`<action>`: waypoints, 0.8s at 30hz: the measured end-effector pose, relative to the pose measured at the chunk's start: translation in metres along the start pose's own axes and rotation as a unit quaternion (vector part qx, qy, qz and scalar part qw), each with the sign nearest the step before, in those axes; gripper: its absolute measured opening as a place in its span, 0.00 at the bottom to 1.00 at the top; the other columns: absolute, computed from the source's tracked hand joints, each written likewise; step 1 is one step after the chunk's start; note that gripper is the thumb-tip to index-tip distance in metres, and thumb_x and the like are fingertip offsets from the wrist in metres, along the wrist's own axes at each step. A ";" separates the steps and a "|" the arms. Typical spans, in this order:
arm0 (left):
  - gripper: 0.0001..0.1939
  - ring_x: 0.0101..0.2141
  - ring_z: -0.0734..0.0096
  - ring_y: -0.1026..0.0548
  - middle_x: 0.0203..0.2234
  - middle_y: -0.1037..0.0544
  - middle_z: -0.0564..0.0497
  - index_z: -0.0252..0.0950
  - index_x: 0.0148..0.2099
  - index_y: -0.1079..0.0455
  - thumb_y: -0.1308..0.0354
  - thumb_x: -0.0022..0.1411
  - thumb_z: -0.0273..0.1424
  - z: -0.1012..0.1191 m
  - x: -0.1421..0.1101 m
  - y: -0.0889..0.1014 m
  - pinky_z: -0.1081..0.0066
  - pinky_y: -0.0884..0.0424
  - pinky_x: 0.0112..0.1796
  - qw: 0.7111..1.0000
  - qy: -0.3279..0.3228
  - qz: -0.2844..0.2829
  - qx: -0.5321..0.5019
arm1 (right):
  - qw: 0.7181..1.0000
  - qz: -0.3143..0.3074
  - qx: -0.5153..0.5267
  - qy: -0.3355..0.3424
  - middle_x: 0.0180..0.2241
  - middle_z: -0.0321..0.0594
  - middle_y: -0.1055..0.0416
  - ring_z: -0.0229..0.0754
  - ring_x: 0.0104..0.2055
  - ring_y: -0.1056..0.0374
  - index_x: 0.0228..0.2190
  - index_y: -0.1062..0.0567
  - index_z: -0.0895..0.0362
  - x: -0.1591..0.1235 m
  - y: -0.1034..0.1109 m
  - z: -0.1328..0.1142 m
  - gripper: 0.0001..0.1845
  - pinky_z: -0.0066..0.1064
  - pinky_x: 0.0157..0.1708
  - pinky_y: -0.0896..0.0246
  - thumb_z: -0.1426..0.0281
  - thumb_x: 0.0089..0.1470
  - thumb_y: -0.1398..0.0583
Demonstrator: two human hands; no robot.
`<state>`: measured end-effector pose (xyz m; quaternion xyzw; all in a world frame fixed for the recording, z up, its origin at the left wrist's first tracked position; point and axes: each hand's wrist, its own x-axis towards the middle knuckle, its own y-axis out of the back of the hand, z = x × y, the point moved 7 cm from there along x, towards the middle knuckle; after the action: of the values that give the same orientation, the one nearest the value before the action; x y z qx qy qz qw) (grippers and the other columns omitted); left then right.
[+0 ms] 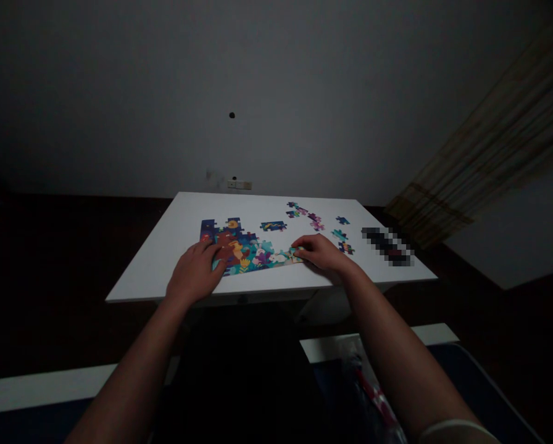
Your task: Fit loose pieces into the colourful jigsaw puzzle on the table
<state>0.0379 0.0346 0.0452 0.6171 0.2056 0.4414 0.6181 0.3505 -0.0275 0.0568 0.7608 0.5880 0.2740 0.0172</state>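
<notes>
A partly assembled jigsaw puzzle (232,253) lies on the white table, with a brown animal, a white rabbit and plants in its picture. My left hand (195,271) rests on its left edge, fingers stretched out flat. At the puzzle's right end, my right hand (320,251) has thumb and fingers closed on a puzzle piece (297,254), partly hidden by the fingertips. That piece touches the bottom row; whether it is fully locked in, I cannot tell. A joined blue strip of pieces (273,226) lies apart, above the puzzle.
Several loose pink and blue pieces (314,221) lie at the back of the table (151,265). More loose pieces (340,235) are right of my right hand, beside a pixelated dark object (387,246). A wall socket (239,184) and a curtain (443,179) are beyond.
</notes>
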 end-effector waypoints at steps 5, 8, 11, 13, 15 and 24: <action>0.28 0.63 0.48 0.31 0.64 0.29 0.37 0.31 0.65 0.29 0.54 0.75 0.43 -0.006 0.002 -0.009 0.54 0.35 0.63 1.000 0.010 -0.005 0.008 | 0.985 -0.131 -0.109 0.031 0.35 0.40 0.18 0.37 0.36 0.27 0.38 0.15 0.62 0.000 -0.011 -0.010 0.11 0.30 0.40 0.38 0.77 0.57 0.38; 0.29 0.64 0.48 0.33 0.64 0.29 0.37 0.32 0.66 0.30 0.55 0.75 0.44 -0.010 0.003 -0.014 0.52 0.35 0.63 1.000 0.018 -0.008 0.012 | 0.983 -0.119 -0.133 0.043 0.36 0.41 0.18 0.38 0.37 0.26 0.36 0.14 0.62 0.003 -0.011 -0.010 0.09 0.31 0.43 0.38 0.78 0.55 0.36; 0.29 0.65 0.50 0.33 0.65 0.29 0.40 0.34 0.67 0.31 0.55 0.75 0.44 -0.011 0.004 -0.016 0.53 0.36 0.64 1.000 0.020 -0.007 0.013 | 0.974 -0.126 -0.187 0.033 0.39 0.43 0.18 0.40 0.40 0.26 0.38 0.15 0.61 0.005 -0.012 -0.002 0.10 0.31 0.46 0.38 0.78 0.57 0.36; 0.28 0.65 0.51 0.33 0.65 0.29 0.41 0.36 0.67 0.30 0.53 0.74 0.44 -0.012 0.004 -0.018 0.54 0.36 0.64 1.000 0.024 -0.006 0.016 | 0.960 -0.159 -0.231 0.008 0.42 0.45 0.19 0.42 0.43 0.26 0.41 0.15 0.60 0.004 -0.015 0.005 0.10 0.31 0.48 0.37 0.78 0.57 0.35; 0.27 0.65 0.51 0.33 0.65 0.29 0.42 0.37 0.66 0.29 0.52 0.73 0.44 -0.014 0.005 -0.020 0.55 0.36 0.64 0.999 0.028 -0.005 0.017 | 0.946 -0.175 -0.273 -0.003 0.45 0.48 0.19 0.46 0.46 0.26 0.43 0.16 0.60 0.002 -0.016 0.011 0.10 0.33 0.50 0.36 0.76 0.59 0.35; 0.28 0.64 0.48 0.32 0.65 0.30 0.37 0.33 0.66 0.30 0.53 0.73 0.43 -0.013 0.005 -0.022 0.54 0.36 0.63 0.999 0.021 -0.006 0.027 | 0.926 -0.107 -0.353 0.085 0.49 0.46 0.21 0.55 0.53 0.29 0.44 0.16 0.48 -0.025 -0.022 0.012 0.15 0.50 0.58 0.36 0.68 0.68 0.44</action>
<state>0.0366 0.0499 0.0240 0.6232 0.2343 0.4445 0.5993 0.3327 -0.0403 0.0287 0.6124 0.5303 0.5236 0.2638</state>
